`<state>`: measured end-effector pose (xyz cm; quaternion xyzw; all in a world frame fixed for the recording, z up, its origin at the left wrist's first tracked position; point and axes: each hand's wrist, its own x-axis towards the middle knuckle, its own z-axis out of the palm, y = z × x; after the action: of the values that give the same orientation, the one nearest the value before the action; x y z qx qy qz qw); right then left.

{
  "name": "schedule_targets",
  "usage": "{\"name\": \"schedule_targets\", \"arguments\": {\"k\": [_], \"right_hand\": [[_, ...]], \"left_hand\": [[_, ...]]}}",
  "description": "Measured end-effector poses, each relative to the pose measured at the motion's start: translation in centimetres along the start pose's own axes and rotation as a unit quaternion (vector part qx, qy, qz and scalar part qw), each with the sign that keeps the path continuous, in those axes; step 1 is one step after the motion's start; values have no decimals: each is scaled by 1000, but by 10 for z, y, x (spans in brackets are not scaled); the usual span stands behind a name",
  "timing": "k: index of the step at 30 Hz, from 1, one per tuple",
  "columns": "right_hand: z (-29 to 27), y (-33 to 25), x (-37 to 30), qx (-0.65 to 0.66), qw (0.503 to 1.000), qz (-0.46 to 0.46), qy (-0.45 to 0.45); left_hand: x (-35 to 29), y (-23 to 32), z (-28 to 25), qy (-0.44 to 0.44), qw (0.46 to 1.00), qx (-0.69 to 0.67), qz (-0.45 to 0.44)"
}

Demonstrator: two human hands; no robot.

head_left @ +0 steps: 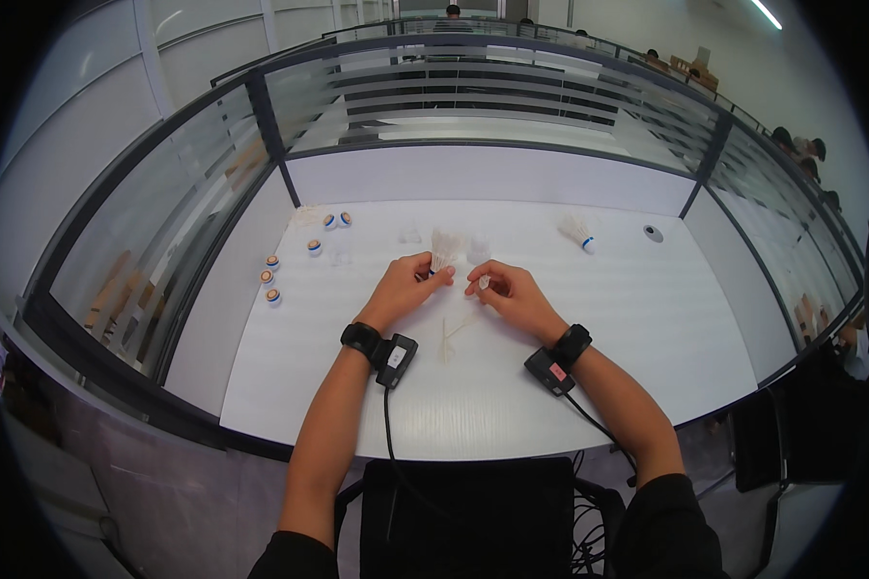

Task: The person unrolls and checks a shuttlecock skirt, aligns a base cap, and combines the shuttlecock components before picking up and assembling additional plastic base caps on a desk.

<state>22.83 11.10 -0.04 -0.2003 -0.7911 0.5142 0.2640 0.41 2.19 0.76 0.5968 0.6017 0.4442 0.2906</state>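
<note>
My left hand (405,290) is closed around the base of a shuttlecock (444,248). Its pale feathers fan out away from me, and a bit of blue band shows by the fingers. Just to its right, my right hand (514,296) is curled with thumb and fingers together. A small whitish piece shows at these fingertips, too small to name. Several loose thin feather pieces (447,338) lie on the table between my forearms. Farther right, another shuttlecock (577,234) lies on its side, its white head with a blue band toward me.
Several detached shuttlecock heads (273,296), blue-banded with brownish tops, are scattered at the left. Pale feather scraps (410,234) lie beyond my hands. A round grey cable hole (654,234) sits at the back right. Low partitions (492,174) enclose the white table (637,357).
</note>
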Motion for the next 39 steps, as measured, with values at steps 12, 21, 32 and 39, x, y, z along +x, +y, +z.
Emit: {"name": "schedule_targets", "arguments": {"k": [12,21,32,39], "right_hand": [[2,-7,-3,6,1000,7,3],[3,-2,0,-20,1000,-24,2],[4,-6,-3,-16,1000,-18,15],[5,-9,-2,4,1000,-18,20]], "left_hand": [[-3,5,1,14,1000,3,-11],[-2,4,0,13,1000,20,-12],[-1,1,1,18,1000,16,4],[0,2,0,16,1000,17,3]]}}
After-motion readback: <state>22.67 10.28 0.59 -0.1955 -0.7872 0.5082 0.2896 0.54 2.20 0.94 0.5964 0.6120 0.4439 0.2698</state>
